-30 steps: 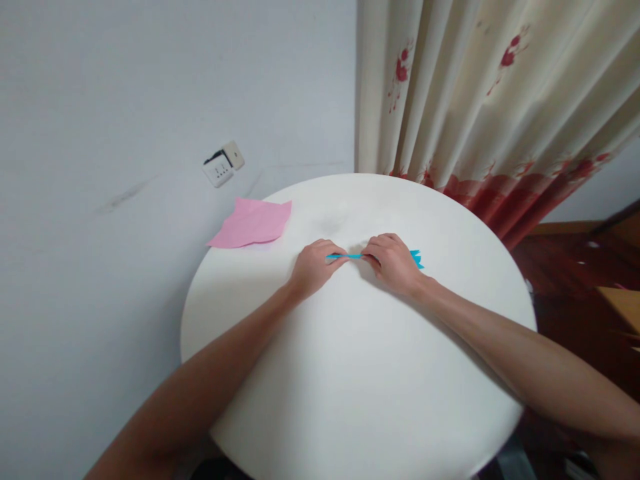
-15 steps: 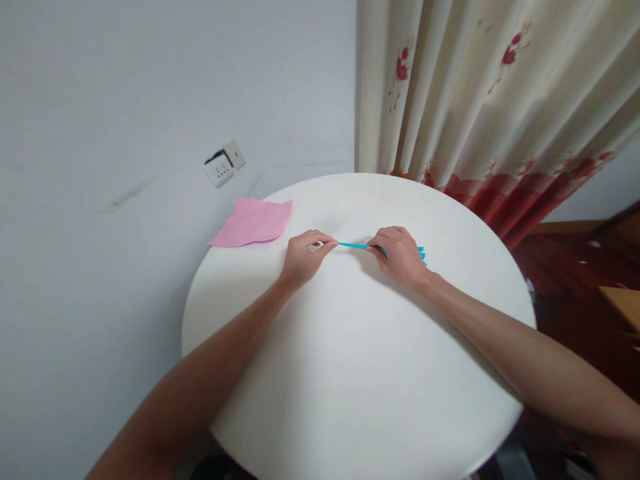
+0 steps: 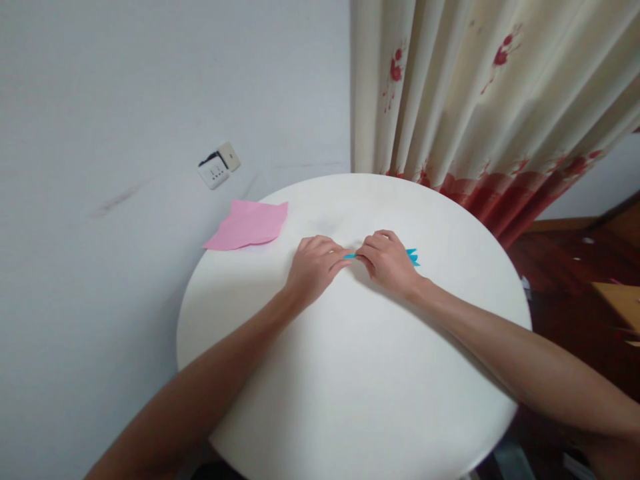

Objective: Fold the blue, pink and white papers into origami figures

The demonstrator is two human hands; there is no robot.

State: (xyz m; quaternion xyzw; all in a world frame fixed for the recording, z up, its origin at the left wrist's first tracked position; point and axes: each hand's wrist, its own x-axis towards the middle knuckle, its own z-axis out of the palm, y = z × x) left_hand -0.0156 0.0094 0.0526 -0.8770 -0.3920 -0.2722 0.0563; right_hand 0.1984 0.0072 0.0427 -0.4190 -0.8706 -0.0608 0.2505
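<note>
A narrow piece of folded blue paper runs between my two hands above the round white table. Its pointed, zigzag end sticks out to the right, past my right hand, which is closed around the middle of the strip. At the strip's left end, the fingertips of my left hand pinch it. Only a short bit of blue shows between the two sets of fingers; the rest lies hidden under my right hand.
Pink paper sheets lie at the table's far left edge, close to the wall. On that wall is a power socket. A curtain with red flowers hangs behind the table on the right.
My hands have come closer together, so less of the blue paper shows between them. The left hand has moved right along the strip, and its fingers are more closed.
</note>
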